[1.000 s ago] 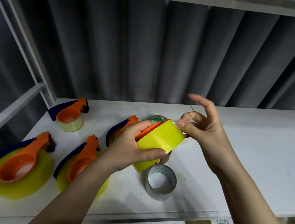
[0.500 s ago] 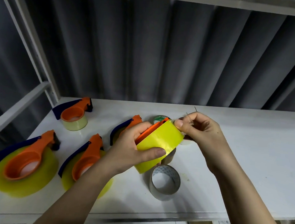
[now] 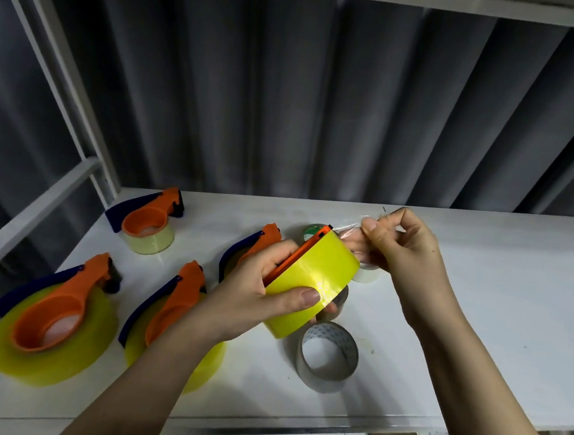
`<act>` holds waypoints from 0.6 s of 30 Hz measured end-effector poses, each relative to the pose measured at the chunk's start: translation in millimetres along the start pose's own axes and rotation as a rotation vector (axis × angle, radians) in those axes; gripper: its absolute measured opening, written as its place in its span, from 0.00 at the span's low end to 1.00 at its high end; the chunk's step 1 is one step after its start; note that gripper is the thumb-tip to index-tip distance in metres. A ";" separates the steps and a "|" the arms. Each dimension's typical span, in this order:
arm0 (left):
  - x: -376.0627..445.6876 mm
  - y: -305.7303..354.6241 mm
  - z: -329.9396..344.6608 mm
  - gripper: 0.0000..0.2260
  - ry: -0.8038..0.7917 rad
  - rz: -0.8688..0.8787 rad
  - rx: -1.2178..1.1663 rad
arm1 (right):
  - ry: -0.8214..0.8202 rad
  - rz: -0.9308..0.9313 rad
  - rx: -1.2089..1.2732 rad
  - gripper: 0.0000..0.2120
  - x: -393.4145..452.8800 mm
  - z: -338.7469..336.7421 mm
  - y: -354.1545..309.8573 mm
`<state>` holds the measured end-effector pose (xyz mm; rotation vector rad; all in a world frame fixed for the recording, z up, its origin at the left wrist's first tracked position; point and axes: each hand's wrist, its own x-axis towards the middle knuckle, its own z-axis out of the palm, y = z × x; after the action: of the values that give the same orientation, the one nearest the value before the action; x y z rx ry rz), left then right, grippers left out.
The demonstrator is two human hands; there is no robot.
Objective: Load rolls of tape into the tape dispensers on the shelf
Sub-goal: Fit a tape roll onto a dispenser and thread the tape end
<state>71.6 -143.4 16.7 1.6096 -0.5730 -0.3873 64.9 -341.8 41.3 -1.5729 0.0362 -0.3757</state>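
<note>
My left hand grips a yellow tape roll that sits on an orange dispenser, lifted above the white shelf. My right hand pinches the clear loose tape end at the roll's top right. Three orange and blue dispensers lie on the shelf with tape in them: a clear roll at back left, a wide yellow roll at front left, a yellow roll beside my left forearm. A fourth dispenser lies behind my left hand.
A clear tape roll stands on the shelf just below the held roll. A green-labelled roll and a small clear roll lie behind it, partly hidden. White frame posts rise at left; grey corrugated wall behind.
My right fingers, one of them stretched out a second ago, have curled in and now pinch the tape end, pulled slightly up and right. The left hand still holds the roll in the same spot.
</note>
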 end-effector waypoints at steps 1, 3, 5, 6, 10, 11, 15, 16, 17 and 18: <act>0.4 -0.1 0.3 0.26 0.000 0.003 -0.003 | -0.011 0.019 0.042 0.08 0.8 -0.9 -1.0; 0.8 0.0 0.4 0.27 0.013 0.007 -0.003 | -0.035 0.014 0.042 0.08 4.2 -1.4 -1.8; 1.5 0.4 -0.3 0.28 0.021 0.015 0.004 | -0.044 -0.011 -0.001 0.08 7.8 0.8 -1.2; 2.1 0.7 -0.7 0.28 0.025 0.020 0.007 | -0.039 -0.031 -0.031 0.08 9.8 2.2 0.8; 2.2 0.3 -4.1 0.26 0.024 0.022 0.019 | 0.004 -0.085 -0.203 0.09 17.8 1.3 11.7; 2.2 -0.1 -4.6 0.26 0.020 0.022 0.014 | -0.020 -0.050 -0.203 0.10 19.1 -0.4 12.8; 1.2 -1.4 -6.7 0.31 -0.028 0.018 -0.020 | -0.232 0.170 -0.076 0.12 26.6 -7.6 18.2; 1.2 -1.5 -7.2 0.30 -0.043 0.015 -0.025 | -0.273 0.214 -0.036 0.12 27.5 -8.7 18.6; 0.7 -0.6 -7.0 0.29 -0.057 0.014 -0.031 | -0.297 0.241 -0.008 0.12 28.1 -9.0 18.5; 0.2 -0.2 -6.6 0.28 -0.072 0.014 -0.043 | -0.304 0.252 -0.002 0.13 28.5 -9.1 18.4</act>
<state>75.4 -138.0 17.3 1.5550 -0.6266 -0.4458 93.2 -358.7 29.4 -1.5900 -0.0004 0.0627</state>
